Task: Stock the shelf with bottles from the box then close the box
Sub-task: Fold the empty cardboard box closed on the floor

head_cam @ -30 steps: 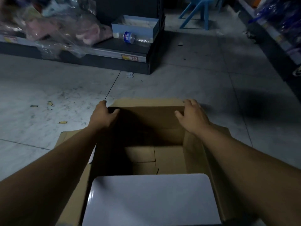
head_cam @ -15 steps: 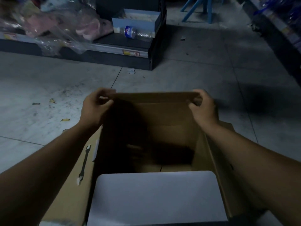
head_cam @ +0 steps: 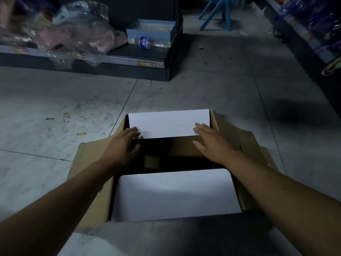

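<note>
1. I am looking down through the head camera at an open cardboard box (head_cam: 184, 146) sitting on a grey tiled floor, with both bare forearms reaching forward over it.
2. The stocking part is looking finished: the inside of the box is lying in deep shadow, and as far as I can make out no bottles are showing in it.
3. One clear plastic bottle (head_cam: 149, 43) with a blue label is lying on its side on the low dark shelf (head_cam: 136, 59), well apart from both hands and just in front of a shallow blue tray (head_cam: 153, 27).
4. The closing part is under way. The far flap (head_cam: 168, 122), white face up, is lying folded inward over the opening, and the near flap (head_cam: 173, 194) is leaning in as well.
5. A dark gap is showing between those two flaps, and the brown left side flap (head_cam: 88, 163) and right side flap (head_cam: 238, 133) are hanging outward, so I am judging the box only partly shut.
6. The left hand (head_cam: 125, 145) is resting on the far flap's left corner, fingers lying fairly straight across its near edge.
7. The right hand (head_cam: 212, 143) is pressing the flap's right corner, fingers flat and together, thumb spread toward the gap.
</note>
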The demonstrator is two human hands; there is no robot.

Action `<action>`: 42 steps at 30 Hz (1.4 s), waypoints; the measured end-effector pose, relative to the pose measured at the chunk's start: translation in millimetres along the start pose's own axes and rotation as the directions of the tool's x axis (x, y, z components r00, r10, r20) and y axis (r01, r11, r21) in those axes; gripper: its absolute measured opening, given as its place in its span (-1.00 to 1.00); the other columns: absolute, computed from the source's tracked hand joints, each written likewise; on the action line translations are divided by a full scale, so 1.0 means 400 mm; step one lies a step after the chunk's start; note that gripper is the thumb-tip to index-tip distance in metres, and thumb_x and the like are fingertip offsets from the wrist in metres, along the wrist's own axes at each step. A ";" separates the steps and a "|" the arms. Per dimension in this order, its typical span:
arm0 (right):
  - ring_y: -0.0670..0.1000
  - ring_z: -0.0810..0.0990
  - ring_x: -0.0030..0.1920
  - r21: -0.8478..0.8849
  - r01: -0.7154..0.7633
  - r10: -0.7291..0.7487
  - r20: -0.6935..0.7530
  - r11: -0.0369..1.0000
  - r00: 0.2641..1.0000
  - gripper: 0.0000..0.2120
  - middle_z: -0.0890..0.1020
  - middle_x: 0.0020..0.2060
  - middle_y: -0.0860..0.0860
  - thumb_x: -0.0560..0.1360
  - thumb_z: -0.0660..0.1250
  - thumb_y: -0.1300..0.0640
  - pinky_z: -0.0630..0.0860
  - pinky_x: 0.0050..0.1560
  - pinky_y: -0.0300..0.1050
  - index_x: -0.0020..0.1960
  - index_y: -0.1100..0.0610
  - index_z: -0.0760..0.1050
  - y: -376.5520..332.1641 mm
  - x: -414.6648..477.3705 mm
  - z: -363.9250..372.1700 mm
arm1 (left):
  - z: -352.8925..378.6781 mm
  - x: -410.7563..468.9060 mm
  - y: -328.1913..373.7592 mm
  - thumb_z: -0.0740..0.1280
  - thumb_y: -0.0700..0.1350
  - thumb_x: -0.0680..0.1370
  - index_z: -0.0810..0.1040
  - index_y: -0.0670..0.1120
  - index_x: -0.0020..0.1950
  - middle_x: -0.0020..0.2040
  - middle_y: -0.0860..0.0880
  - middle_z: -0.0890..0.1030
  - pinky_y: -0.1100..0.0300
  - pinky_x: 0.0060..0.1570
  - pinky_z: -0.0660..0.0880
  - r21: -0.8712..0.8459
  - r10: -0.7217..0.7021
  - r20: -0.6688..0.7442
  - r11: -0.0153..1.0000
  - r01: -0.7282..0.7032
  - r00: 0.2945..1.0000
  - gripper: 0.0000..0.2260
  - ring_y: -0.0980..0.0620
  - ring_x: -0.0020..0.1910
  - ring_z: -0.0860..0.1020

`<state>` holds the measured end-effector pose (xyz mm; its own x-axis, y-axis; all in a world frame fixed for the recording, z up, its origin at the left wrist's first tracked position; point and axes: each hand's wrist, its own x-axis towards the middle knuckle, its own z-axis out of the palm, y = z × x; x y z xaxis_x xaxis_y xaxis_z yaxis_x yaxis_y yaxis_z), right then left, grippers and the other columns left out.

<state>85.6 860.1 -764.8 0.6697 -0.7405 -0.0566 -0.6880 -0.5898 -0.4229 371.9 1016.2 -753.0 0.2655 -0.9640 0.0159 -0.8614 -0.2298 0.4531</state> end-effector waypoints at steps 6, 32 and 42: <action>0.03 0.10 0.65 0.014 -0.034 0.034 0.045 0.999 0.998 -0.46 0.18 0.65 0.02 0.69 0.24 0.02 0.10 0.63 -0.01 0.63 0.11 0.23 -0.012 -0.005 -0.032 | 0.008 -0.026 0.110 0.24 0.09 0.65 0.61 -0.06 0.28 0.32 -0.09 0.58 -0.07 0.37 0.36 0.108 0.108 -0.098 0.989 -0.097 0.989 -0.67 -0.13 0.28 0.53; 0.03 0.57 0.04 0.290 -0.154 0.276 -0.450 0.945 0.849 -0.90 0.60 0.03 0.00 0.59 0.37 0.09 0.51 0.03 -0.04 0.06 0.11 0.59 0.047 -0.110 0.009 | 0.110 0.002 0.125 0.02 0.57 0.44 0.08 0.24 0.62 0.58 -0.05 0.24 -0.16 0.54 0.09 0.318 0.147 0.269 0.919 -0.232 0.952 -0.19 -0.12 0.54 0.23; 0.16 0.56 0.25 0.874 -0.109 0.709 0.452 -0.473 0.541 -0.54 0.56 0.29 0.21 0.62 0.39 0.07 0.52 0.34 0.04 0.45 0.20 0.39 0.126 -0.078 0.003 | 0.134 0.040 0.134 -0.02 0.60 0.40 0.08 0.25 0.61 0.58 -0.03 0.23 -0.13 0.50 0.18 0.302 0.102 0.212 0.939 -0.165 0.972 -0.16 -0.15 0.53 0.24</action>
<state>30.3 853.9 -785.6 0.0006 -0.6734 -0.7393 0.4968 0.6418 -0.5842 306.9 981.3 -776.1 0.0782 -0.9888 -0.1270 -0.9833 -0.0975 0.1534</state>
